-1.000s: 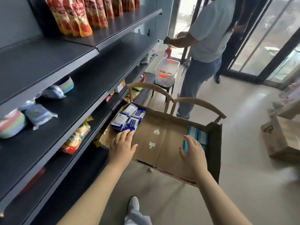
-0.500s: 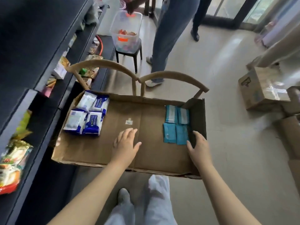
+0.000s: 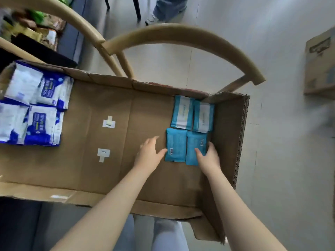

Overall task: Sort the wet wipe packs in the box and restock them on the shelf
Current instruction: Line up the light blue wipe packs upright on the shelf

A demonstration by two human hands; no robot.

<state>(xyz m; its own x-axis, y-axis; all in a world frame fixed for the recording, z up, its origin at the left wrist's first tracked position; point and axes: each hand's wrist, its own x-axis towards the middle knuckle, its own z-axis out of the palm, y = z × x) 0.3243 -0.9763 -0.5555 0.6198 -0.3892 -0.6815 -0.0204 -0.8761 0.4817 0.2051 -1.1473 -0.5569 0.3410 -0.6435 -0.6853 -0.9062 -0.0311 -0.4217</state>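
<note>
My two forearms reach into the open cardboard box [image 3: 112,98], which sits on a wooden chair [image 3: 181,35]. My left hand [image 3: 147,156] hovers over the bare box floor, fingers spread, its grip loose on nothing, the thumb tip just beside the left teal wet wipe pack [image 3: 175,144]. My right hand [image 3: 208,158] rests on the near right teal pack [image 3: 194,145], fingers apart around its lower corner, not clamped. Beyond them lie two more teal packs with white panels [image 3: 193,115], against the right wall. At the far left end sit four blue-and-white wet wipe packs [image 3: 34,107]. Past the chair, another person's shoe [image 3: 151,19] stands on the floor.
</note>
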